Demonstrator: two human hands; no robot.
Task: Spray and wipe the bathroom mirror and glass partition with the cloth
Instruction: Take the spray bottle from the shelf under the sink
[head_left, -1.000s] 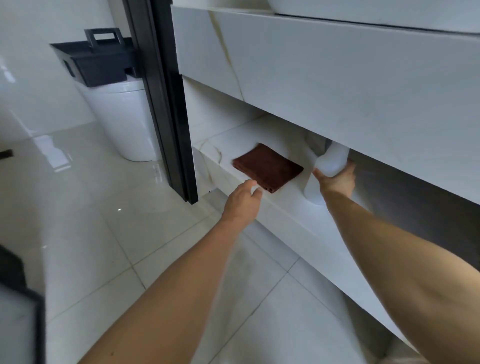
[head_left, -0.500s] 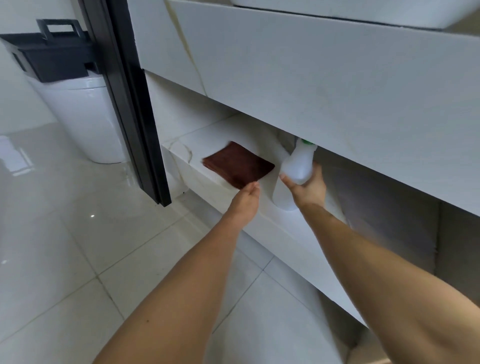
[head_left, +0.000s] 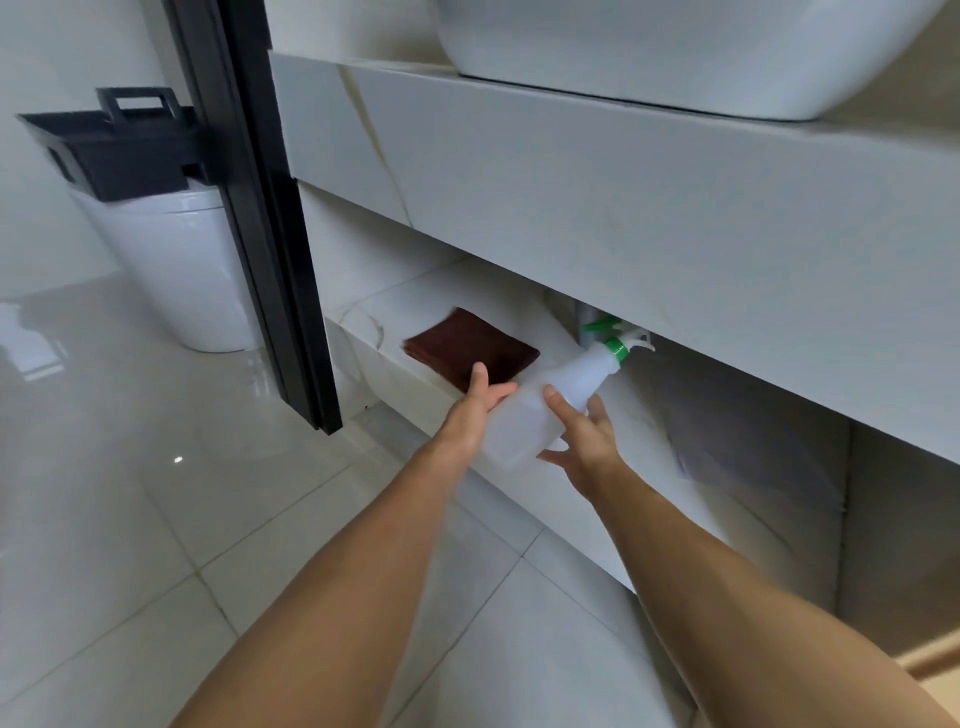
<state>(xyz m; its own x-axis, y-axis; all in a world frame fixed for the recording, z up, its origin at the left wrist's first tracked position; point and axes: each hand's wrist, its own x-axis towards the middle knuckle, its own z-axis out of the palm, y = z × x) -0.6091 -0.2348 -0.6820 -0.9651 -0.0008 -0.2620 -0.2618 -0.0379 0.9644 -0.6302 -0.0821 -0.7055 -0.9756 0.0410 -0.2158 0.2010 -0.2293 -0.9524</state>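
Observation:
A folded dark-brown cloth (head_left: 470, 345) lies flat on the lower marble shelf (head_left: 384, 306) under the vanity. Just right of it, a translucent white spray bottle (head_left: 550, 400) with a green nozzle is tilted, base towards me, lifted off the shelf. My right hand (head_left: 584, 441) grips the bottle's body, index finger over it and thumb under it. My left hand (head_left: 475, 410) rests its straight fingers against the bottle's left side, thumb pointing up at the cloth's near edge. The black-framed glass partition (head_left: 260, 208) stands to the left.
The thick vanity counter (head_left: 571, 182) overhangs the shelf, with a white basin (head_left: 675, 47) on top. A second green nozzle (head_left: 597, 327) shows at the back of the shelf. Behind the partition, a black caddy (head_left: 109, 150) sits on a white toilet (head_left: 171, 270). Glossy floor tiles lie below.
My right hand has pulled the bottle out from under the counter and tipped it towards me. My left hand has moved from the cloth's edge onto the bottle's side.

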